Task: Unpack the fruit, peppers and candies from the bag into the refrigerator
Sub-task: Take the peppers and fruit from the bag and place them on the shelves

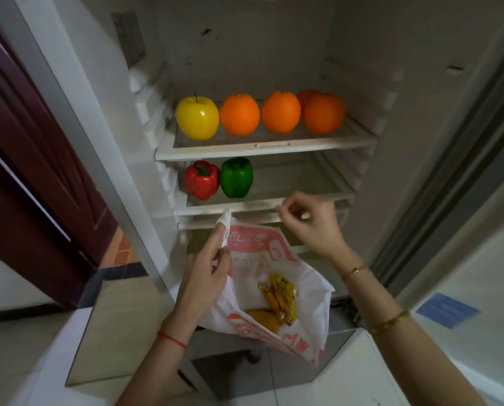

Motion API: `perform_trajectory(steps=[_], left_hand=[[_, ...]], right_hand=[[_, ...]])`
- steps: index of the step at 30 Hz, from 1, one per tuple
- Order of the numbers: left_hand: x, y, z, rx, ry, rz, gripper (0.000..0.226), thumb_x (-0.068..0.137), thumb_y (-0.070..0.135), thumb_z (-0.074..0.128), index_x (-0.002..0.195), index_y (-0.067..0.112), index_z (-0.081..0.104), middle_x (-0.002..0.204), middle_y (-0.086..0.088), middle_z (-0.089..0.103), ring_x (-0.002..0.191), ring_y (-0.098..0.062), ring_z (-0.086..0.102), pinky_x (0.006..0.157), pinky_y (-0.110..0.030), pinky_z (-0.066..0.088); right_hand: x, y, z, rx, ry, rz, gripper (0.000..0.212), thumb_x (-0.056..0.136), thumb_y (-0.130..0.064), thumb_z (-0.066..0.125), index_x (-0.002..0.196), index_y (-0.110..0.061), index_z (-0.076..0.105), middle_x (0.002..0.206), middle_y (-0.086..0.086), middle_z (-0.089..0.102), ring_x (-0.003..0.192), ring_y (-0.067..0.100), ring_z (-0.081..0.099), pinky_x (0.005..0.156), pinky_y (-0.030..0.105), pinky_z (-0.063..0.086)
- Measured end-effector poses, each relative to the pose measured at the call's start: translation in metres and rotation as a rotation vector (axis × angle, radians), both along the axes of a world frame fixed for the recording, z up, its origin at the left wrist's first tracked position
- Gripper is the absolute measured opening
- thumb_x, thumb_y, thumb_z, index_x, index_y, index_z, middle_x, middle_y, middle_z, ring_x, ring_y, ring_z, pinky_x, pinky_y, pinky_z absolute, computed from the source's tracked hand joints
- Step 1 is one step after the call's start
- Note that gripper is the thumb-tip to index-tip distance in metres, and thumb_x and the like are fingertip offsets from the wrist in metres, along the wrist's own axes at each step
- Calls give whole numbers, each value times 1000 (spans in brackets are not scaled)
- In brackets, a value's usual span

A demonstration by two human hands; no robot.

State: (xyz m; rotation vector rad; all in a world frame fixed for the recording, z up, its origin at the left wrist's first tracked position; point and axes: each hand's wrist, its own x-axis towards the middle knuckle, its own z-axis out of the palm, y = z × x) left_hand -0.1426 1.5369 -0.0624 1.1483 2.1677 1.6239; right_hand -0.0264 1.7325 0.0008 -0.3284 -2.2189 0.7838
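Head view: left hand point(208, 268) pinches the plastic bag point(277, 291) rim, holding its mouth wide so the right hand point(309, 224), fingers loosely curled and empty, can reach the candies point(277, 297).

Yellow apple point(197, 118), orange oranges point(239, 114), red-printed white bag point(277, 288).

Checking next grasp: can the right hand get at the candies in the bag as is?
Probably yes. The left hand pinches the bag edge, holding its mouth open upward, and the candies lie exposed inside. The right hand sits just above the opening, nothing between.
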Motion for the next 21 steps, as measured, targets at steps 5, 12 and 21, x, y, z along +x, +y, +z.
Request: perform_trajectory(steps=[5, 12, 21], left_hand=[[11, -11, -5, -32, -22, -11, 57, 102, 16, 48, 146, 47, 32, 74, -9, 61, 56, -4, 56, 51, -18, 45], [26, -24, -2, -80, -78, -41, 54, 102, 12, 45, 151, 33, 34, 74, -13, 60, 53, 1, 53, 52, -14, 42], [28, -38, -7, -107, -90, -26, 55, 103, 14, 45, 152, 35, 30, 68, -8, 63, 58, -27, 59, 54, -25, 47]], right_hand=[[-5, -26, -102, 17, -548, 180, 14, 89, -30, 63, 85, -17, 68, 87, -6, 71, 79, 7, 66, 70, 22, 53], [-6, -55, -180, 59, -1130, 140, 51, 86, -53, 54, 124, -19, 56, 128, 4, 55, 120, 26, 52, 104, 35, 39], [0, -66, -227, 330, -1204, 145, 99, 68, -69, 0, 134, -14, 49, 147, 16, 43, 149, 36, 10, 118, 61, -5]])
